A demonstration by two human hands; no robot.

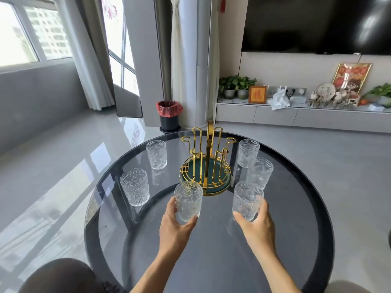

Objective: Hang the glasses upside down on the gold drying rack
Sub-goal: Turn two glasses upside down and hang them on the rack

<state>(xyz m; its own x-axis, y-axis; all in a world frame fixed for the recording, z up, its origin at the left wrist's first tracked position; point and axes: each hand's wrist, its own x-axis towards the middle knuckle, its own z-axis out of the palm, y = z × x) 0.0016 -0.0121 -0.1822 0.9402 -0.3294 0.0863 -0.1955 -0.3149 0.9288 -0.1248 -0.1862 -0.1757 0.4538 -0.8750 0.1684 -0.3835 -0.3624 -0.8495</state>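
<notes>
A gold drying rack point(206, 163) with bare upright hooks and a green round base stands at the middle of the round glass table point(296, 240). Several clear embossed glasses stand upright around it. My left hand point(174, 225) grips the near-left glass point(188, 200) just in front of the rack. My right hand point(257, 225) grips the near-right glass point(246, 200). Two more glasses point(259, 172) point(248, 152) stand right of the rack, and two glasses point(135, 187) point(156, 154) stand on the left.
The table has a dark rim. Beyond it a bin with a red liner point(169, 115) stands on the grey floor. A low cabinet point(275, 115) with plants and ornaments runs along the right wall under a television point(317, 24).
</notes>
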